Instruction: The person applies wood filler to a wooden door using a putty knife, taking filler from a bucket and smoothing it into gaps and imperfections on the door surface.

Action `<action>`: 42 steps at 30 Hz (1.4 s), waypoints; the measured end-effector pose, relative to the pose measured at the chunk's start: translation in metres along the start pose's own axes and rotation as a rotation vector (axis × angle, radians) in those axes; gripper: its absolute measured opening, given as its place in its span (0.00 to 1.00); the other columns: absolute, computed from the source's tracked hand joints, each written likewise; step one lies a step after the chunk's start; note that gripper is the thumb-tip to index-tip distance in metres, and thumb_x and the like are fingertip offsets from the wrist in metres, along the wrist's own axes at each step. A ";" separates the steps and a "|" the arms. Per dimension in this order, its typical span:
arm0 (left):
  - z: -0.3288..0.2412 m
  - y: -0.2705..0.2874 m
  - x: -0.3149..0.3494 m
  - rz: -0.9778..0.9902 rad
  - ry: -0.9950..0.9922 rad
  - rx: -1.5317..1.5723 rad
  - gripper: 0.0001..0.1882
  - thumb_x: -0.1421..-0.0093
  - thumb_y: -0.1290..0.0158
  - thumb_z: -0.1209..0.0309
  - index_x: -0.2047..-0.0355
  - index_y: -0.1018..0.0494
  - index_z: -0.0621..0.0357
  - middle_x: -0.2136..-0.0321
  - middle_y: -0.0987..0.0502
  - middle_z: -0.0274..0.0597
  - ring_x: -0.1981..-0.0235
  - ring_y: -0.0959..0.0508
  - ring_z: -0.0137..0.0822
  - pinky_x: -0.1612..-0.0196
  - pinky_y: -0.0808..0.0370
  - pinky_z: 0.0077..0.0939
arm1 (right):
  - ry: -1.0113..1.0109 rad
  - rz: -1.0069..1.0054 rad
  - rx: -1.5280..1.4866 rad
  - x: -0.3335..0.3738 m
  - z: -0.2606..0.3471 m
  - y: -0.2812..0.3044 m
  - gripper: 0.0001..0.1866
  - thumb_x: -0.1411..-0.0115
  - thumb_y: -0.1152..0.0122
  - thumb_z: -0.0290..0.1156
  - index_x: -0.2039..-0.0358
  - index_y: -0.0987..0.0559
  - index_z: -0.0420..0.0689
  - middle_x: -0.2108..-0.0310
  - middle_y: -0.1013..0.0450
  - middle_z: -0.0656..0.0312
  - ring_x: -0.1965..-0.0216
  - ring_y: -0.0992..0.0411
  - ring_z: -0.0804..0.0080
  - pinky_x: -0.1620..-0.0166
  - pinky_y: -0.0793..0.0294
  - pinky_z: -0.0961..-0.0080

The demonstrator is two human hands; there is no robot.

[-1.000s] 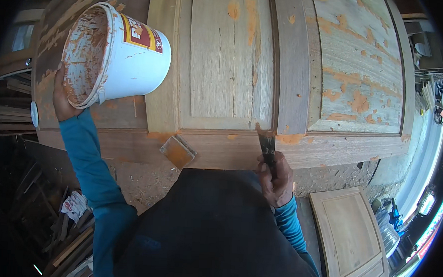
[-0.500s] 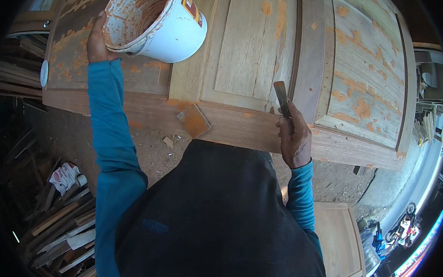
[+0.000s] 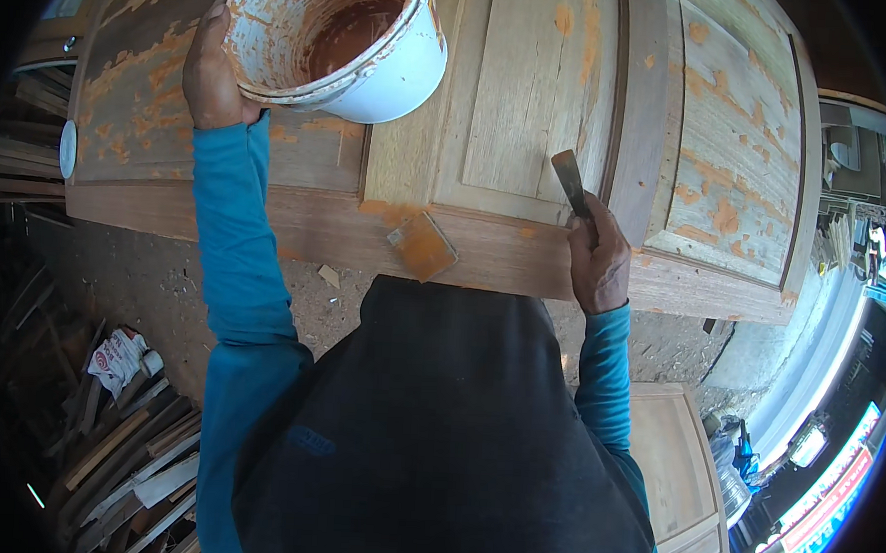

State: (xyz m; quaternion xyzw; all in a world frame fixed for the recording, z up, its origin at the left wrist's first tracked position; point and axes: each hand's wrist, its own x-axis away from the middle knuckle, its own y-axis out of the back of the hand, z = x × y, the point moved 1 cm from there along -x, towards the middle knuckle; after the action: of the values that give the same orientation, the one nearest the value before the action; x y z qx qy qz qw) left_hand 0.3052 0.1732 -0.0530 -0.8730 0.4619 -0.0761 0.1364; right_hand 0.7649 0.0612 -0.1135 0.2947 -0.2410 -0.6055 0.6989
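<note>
My left hand (image 3: 213, 74) grips the rim of a white plastic bucket (image 3: 398, 82), its fingers partly hidden behind the wall. The bucket tilts toward me over the wooden door (image 3: 528, 91); orange-brown filler smears its inside and lies at the bottom. In my closed right hand (image 3: 601, 262) is a putty knife (image 3: 568, 178), its flat blade pointing up and away, above the door's near rail. Between the hands, a small square board (image 3: 425, 246) coated with orange filler rests on that rail. Orange patches of filler mark the door's panels.
Scrap wood strips (image 3: 142, 466) are heaped on the floor at lower left, with a white printed bag (image 3: 118, 360) on them. Another panelled wooden piece (image 3: 666, 453) stands low at my right. More stacked timber (image 3: 29, 145) lies at the far left.
The bucket has tipped more toward me, so its bottom now shows. The view has shifted a little; my right hand still holds the putty knife in nearly the same place.
</note>
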 end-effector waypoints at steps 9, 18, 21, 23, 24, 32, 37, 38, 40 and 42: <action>-0.008 -0.013 0.007 0.093 -0.091 -0.072 0.30 0.25 0.59 0.64 0.29 0.40 0.72 0.35 0.29 0.57 0.36 0.26 0.44 0.33 0.27 0.39 | -0.147 -0.098 0.091 -0.064 0.013 -0.006 0.22 0.36 0.40 0.24 0.41 0.21 0.39 0.69 0.21 0.49 0.73 0.23 0.63 0.66 0.24 0.66; -0.007 -0.010 0.008 0.094 -0.096 -0.057 0.28 0.25 0.59 0.65 0.32 0.37 0.72 0.36 0.27 0.55 0.37 0.25 0.43 0.34 0.28 0.38 | -0.125 -0.091 0.174 -0.122 0.005 -0.012 0.22 0.36 0.39 0.27 0.41 0.19 0.41 0.72 0.21 0.48 0.73 0.21 0.61 0.65 0.22 0.66; -0.009 -0.014 0.009 0.047 -0.104 -0.043 0.24 0.26 0.59 0.68 0.37 0.29 0.69 0.40 0.23 0.49 0.41 0.22 0.38 0.36 0.27 0.33 | -0.152 -0.052 0.206 -0.129 0.008 -0.009 0.22 0.36 0.40 0.28 0.41 0.19 0.41 0.71 0.20 0.47 0.72 0.20 0.60 0.63 0.21 0.65; -0.007 -0.011 0.007 0.044 -0.107 -0.054 0.23 0.26 0.60 0.69 0.37 0.28 0.68 0.41 0.23 0.49 0.41 0.22 0.37 0.35 0.28 0.33 | -0.133 -0.061 0.208 -0.132 0.013 -0.008 0.22 0.36 0.40 0.28 0.41 0.19 0.41 0.70 0.20 0.45 0.71 0.19 0.58 0.63 0.21 0.65; -0.007 -0.011 0.007 0.045 -0.106 -0.051 0.24 0.26 0.60 0.68 0.37 0.28 0.68 0.41 0.23 0.49 0.41 0.22 0.37 0.35 0.28 0.33 | -0.100 -0.065 0.221 -0.133 0.012 -0.007 0.22 0.36 0.40 0.28 0.41 0.19 0.41 0.70 0.19 0.45 0.70 0.19 0.57 0.62 0.21 0.64; -0.009 -0.011 0.009 0.089 -0.098 -0.107 0.31 0.26 0.60 0.64 0.29 0.41 0.74 0.34 0.30 0.59 0.35 0.26 0.45 0.32 0.27 0.41 | -0.028 0.071 0.293 -0.152 0.017 0.014 0.22 0.34 0.41 0.31 0.40 0.19 0.44 0.66 0.19 0.40 0.66 0.17 0.51 0.58 0.19 0.62; -0.006 -0.009 0.007 0.110 -0.141 -0.161 0.31 0.26 0.60 0.63 0.30 0.41 0.74 0.34 0.30 0.59 0.35 0.26 0.45 0.33 0.27 0.41 | -0.038 0.043 0.291 -0.150 0.008 0.010 0.22 0.34 0.41 0.31 0.40 0.19 0.44 0.66 0.19 0.41 0.65 0.17 0.51 0.58 0.19 0.61; -0.005 -0.008 0.007 0.104 -0.130 -0.134 0.31 0.26 0.60 0.63 0.30 0.41 0.74 0.34 0.30 0.59 0.35 0.26 0.45 0.33 0.27 0.41 | -0.054 0.040 0.289 -0.150 0.007 0.010 0.22 0.34 0.40 0.31 0.40 0.19 0.44 0.65 0.19 0.41 0.65 0.17 0.51 0.58 0.19 0.61; -0.006 -0.009 0.008 0.098 -0.120 -0.128 0.31 0.26 0.60 0.63 0.30 0.41 0.74 0.34 0.30 0.58 0.35 0.26 0.45 0.33 0.27 0.41 | -0.029 0.061 0.311 -0.151 0.008 0.012 0.22 0.35 0.40 0.31 0.40 0.19 0.45 0.65 0.19 0.41 0.65 0.17 0.50 0.58 0.19 0.61; -0.007 -0.011 0.009 0.092 -0.111 -0.122 0.31 0.26 0.60 0.63 0.30 0.41 0.74 0.34 0.30 0.58 0.35 0.26 0.45 0.33 0.27 0.40 | -0.027 0.103 0.327 -0.155 0.014 0.016 0.23 0.35 0.39 0.31 0.40 0.19 0.46 0.65 0.18 0.42 0.65 0.17 0.50 0.57 0.19 0.61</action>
State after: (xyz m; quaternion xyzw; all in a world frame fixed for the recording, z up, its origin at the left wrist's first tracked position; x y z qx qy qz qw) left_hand 0.3173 0.1703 -0.0425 -0.8603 0.4973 0.0069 0.1116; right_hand 0.7431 0.2145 -0.0893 0.3837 -0.3605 -0.5257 0.6682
